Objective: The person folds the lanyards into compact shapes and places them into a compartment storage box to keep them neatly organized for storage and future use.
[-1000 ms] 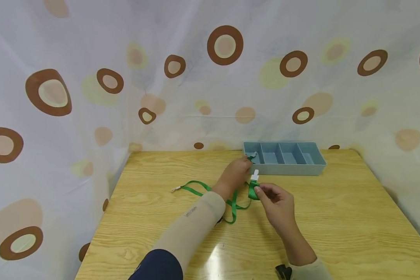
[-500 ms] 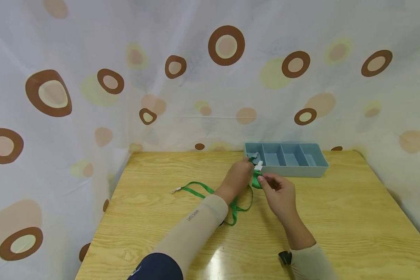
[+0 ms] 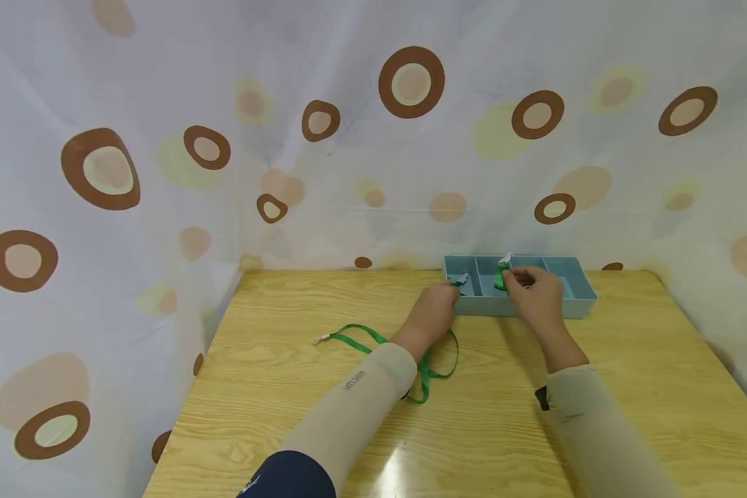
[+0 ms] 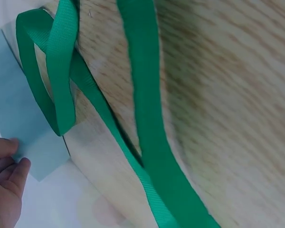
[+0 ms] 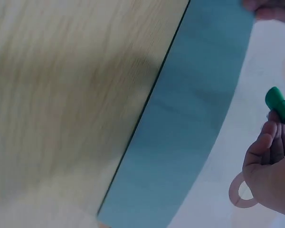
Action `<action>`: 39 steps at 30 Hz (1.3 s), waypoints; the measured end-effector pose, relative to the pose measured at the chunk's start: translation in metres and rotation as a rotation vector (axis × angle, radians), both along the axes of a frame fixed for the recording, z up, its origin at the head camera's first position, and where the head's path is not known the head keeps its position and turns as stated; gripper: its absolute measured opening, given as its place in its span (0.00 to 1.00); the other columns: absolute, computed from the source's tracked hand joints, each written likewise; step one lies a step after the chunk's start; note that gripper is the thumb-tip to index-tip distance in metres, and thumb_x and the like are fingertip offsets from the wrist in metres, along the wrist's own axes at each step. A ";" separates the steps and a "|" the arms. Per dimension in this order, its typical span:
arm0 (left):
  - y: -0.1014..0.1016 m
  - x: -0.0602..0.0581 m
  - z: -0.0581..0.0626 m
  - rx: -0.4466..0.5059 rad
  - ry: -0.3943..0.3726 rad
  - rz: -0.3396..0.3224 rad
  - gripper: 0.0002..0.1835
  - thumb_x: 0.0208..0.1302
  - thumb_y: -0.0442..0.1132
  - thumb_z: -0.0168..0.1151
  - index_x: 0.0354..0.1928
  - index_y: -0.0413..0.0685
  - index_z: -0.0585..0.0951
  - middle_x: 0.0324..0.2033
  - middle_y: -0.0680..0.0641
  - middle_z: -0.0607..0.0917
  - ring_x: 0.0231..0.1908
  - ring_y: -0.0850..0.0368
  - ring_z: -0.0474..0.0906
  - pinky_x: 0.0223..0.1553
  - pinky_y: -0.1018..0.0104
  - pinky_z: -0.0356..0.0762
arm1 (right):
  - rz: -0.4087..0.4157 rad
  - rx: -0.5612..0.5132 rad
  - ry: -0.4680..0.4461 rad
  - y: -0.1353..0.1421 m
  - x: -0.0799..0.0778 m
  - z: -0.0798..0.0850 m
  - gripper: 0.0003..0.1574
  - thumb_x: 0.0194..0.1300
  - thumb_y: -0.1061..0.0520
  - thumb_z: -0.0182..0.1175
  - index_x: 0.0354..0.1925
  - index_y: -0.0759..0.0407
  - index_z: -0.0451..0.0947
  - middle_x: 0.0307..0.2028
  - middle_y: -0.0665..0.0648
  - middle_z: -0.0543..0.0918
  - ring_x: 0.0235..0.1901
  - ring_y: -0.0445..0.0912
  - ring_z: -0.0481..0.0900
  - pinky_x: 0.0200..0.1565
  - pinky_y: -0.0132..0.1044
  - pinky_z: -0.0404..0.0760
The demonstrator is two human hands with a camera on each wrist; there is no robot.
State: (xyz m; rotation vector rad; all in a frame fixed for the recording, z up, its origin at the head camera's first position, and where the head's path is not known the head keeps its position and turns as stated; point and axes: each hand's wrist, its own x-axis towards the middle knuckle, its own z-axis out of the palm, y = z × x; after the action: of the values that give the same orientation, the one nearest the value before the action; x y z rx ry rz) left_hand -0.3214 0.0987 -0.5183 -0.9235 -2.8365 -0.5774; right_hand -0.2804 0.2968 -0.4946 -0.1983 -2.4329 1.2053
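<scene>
My left hand (image 3: 432,309) holds the front left corner of a blue divided tray (image 3: 523,308). Thumb and fingers lie at the tray's wall in the left wrist view. My right hand (image 3: 540,299) pinches a rolled-up green lanyard (image 3: 501,278) with a whitish clip on top, over the tray's second compartment from the left. A second clip (image 3: 463,279) with some green ribbon lies in the leftmost compartment, partly hidden by my left hand. Another green lanyard (image 4: 147,95) is spread loosely on the table under my left forearm, its metal hook (image 3: 321,339) to the left.
The tray stands at the back of a wood-grain table (image 3: 299,415), close to a hanging patterned curtain (image 3: 342,166). Dividers part it into several compartments. Curtain also closes off the left and right sides.
My right hand has moved right and away from me, from in front of the tray to over its second compartment, carrying the rolled lanyard. My left hand has stayed at the tray's corner.
</scene>
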 end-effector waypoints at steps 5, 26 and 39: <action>-0.001 0.000 -0.001 0.013 0.030 0.005 0.15 0.78 0.24 0.54 0.42 0.44 0.89 0.35 0.44 0.91 0.63 0.54 0.84 0.58 0.68 0.85 | 0.055 0.195 -0.078 0.012 -0.015 -0.002 0.20 0.79 0.52 0.60 0.48 0.69 0.86 0.40 0.68 0.87 0.39 0.58 0.82 0.40 0.47 0.81; 0.002 0.006 -0.008 0.043 0.070 -0.016 0.15 0.74 0.23 0.56 0.43 0.43 0.91 0.41 0.45 0.93 0.54 0.52 0.90 0.54 0.67 0.87 | 0.093 0.189 0.010 -0.001 0.014 -0.020 0.15 0.78 0.54 0.63 0.48 0.67 0.86 0.39 0.65 0.87 0.38 0.55 0.83 0.41 0.44 0.81; -0.002 0.004 -0.001 -0.021 0.074 -0.014 0.09 0.75 0.29 0.59 0.43 0.45 0.88 0.41 0.47 0.92 0.40 0.54 0.90 0.41 0.67 0.88 | 0.246 0.077 0.012 -0.028 0.057 -0.021 0.15 0.76 0.54 0.66 0.52 0.63 0.87 0.37 0.59 0.87 0.33 0.38 0.78 0.35 0.27 0.77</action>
State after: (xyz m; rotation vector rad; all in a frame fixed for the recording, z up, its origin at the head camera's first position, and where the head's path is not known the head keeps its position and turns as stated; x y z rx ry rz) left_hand -0.3176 0.0971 -0.5196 -0.9490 -2.7775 -0.5056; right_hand -0.2230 0.2689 -0.5158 0.1340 -2.5441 1.2046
